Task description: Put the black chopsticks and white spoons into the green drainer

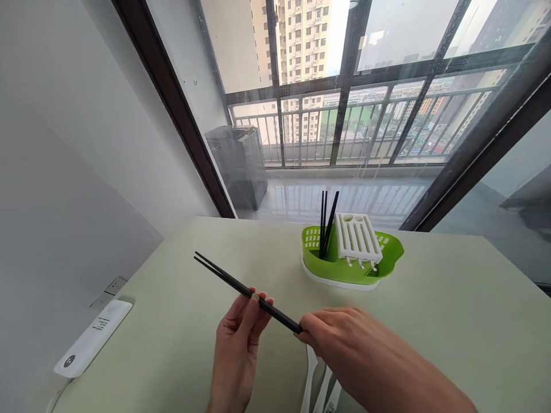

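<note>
1. Left hand (239,338) comes up from 6 o'clock, palm toward camera, fingertips pinched together on the middle of two black chopsticks (228,279).
2. Right hand (344,338) enters from 4 o'clock, back of hand up, fingers curled and clamped on the near end of the same pair.
3. Chopsticks held: 2, side by side, touching along most of their length, tips slightly apart, pointing to 10 o'clock, above the pale green table (451,310).
4. Below the right hand at 6 o'clock: white utensils (310,381) lying on the table, at least 3 handles visible, rest hidden; type cannot be told.
5. At 8 o'clock: 1 white power strip (92,338) near the table's left edge.
6. At 1 o'clock, well apart from both hands: 1 green cutlery holder (390,255) on a white base, with 1 white slotted insert (357,236) tilted inside.
7. Standing upright-ish in its left compartment: black chopsticks (327,223), about 3; exact count unclear.
8. Beyond at 12 o'clock: window (387,86), balcony railing, 1 grey bin (239,163).
</note>
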`<state>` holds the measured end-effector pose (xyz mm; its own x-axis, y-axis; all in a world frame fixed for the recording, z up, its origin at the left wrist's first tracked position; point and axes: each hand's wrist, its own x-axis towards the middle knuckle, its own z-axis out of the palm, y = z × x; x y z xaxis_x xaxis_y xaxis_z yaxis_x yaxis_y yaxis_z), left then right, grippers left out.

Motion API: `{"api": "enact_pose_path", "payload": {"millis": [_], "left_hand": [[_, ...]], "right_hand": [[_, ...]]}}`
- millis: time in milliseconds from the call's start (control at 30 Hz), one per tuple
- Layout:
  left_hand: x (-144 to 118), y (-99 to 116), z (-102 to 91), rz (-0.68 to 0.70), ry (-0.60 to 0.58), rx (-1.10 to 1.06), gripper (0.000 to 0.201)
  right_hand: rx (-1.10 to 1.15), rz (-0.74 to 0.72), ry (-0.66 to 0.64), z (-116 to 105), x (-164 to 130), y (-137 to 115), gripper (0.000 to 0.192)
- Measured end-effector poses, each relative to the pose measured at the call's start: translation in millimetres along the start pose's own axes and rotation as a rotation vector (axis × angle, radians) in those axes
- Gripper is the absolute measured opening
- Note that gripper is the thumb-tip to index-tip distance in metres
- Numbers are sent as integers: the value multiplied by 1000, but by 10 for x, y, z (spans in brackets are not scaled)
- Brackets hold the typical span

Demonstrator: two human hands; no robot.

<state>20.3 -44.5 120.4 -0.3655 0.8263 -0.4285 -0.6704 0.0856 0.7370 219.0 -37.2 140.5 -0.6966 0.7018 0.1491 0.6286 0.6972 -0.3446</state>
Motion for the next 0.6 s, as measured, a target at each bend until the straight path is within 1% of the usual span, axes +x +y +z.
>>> {"api": "enact_pose_path", "payload": {"millis": [67,200,367,600], "left_hand": [[-4,-19,-9,4,-36,31,44],[18,-23,-21,19,-40,76,48],[17,-39,-31,22,-31,100,50],[-45,-38,-3,-6,-28,81,50]], "right_hand": [[-18,-10,16,-5,1,2,31],[-43,-17,22,-39,26,-44,31],[-65,54,27,-105,85,-126,33],[-90,111,-41,-212,126,-140,32]]}}
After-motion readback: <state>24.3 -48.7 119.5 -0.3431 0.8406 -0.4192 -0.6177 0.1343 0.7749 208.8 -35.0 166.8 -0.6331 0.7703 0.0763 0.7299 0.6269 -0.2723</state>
